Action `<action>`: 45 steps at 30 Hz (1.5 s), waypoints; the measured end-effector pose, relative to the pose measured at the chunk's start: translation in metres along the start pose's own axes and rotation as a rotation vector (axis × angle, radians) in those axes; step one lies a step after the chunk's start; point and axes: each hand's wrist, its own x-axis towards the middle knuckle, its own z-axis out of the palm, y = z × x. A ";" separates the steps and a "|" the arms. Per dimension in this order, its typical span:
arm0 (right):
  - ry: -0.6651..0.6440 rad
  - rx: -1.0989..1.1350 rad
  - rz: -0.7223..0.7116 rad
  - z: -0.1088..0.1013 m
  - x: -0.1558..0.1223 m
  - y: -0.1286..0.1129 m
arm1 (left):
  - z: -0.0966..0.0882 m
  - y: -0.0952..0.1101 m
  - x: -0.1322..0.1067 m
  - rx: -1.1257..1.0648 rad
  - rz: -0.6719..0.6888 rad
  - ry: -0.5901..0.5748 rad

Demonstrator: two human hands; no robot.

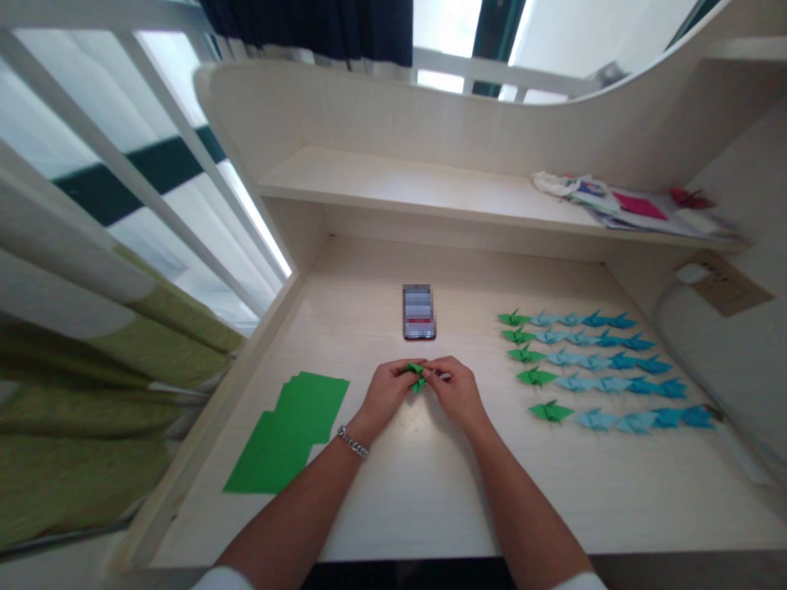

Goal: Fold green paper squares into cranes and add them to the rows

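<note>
Pale wood-grain desk [397, 508], with an open pale shelf [399, 180] along its back edge bearing a loose heap of mixed papers [639, 209] at the right end; five rows of folded-paper cranes [595, 383], green, light blue and deeper blue, near the right edge, overlapping flat green paper sheets [288, 434] towards the front left corner. Left hand [386, 392] and right hand [455, 392] meet mid-desk, behind them a dark-framed rectangular phone [419, 311] nearer the back edge; fingertips of both pinch a small green folded-paper piece [418, 383].
</note>
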 end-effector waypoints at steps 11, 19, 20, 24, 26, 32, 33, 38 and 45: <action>0.010 -0.058 -0.059 -0.001 -0.001 -0.005 | -0.001 0.005 -0.004 0.240 0.071 -0.161; 0.000 -0.024 -0.060 0.000 -0.001 -0.004 | 0.000 0.008 -0.006 0.326 0.058 -0.205; -0.002 -0.023 -0.058 0.000 -0.001 -0.004 | 0.000 0.008 -0.005 0.342 0.055 -0.209; 0.007 -0.077 -0.066 0.000 -0.001 -0.006 | 0.000 0.005 -0.005 0.397 0.057 -0.218; 0.027 -0.108 -0.081 0.000 -0.002 -0.007 | 0.001 0.003 -0.005 0.402 0.067 -0.221; 0.057 -0.012 -0.019 0.002 0.000 -0.001 | 0.001 0.003 -0.004 0.314 0.104 -0.153; 0.068 0.025 0.020 0.002 0.001 0.002 | 0.001 0.003 -0.003 0.283 0.103 -0.119; 0.060 0.144 0.163 0.005 0.005 0.011 | -0.002 0.002 0.000 0.175 0.080 0.082; -0.012 0.313 0.293 0.008 0.003 0.007 | -0.002 0.002 0.000 0.164 0.125 0.151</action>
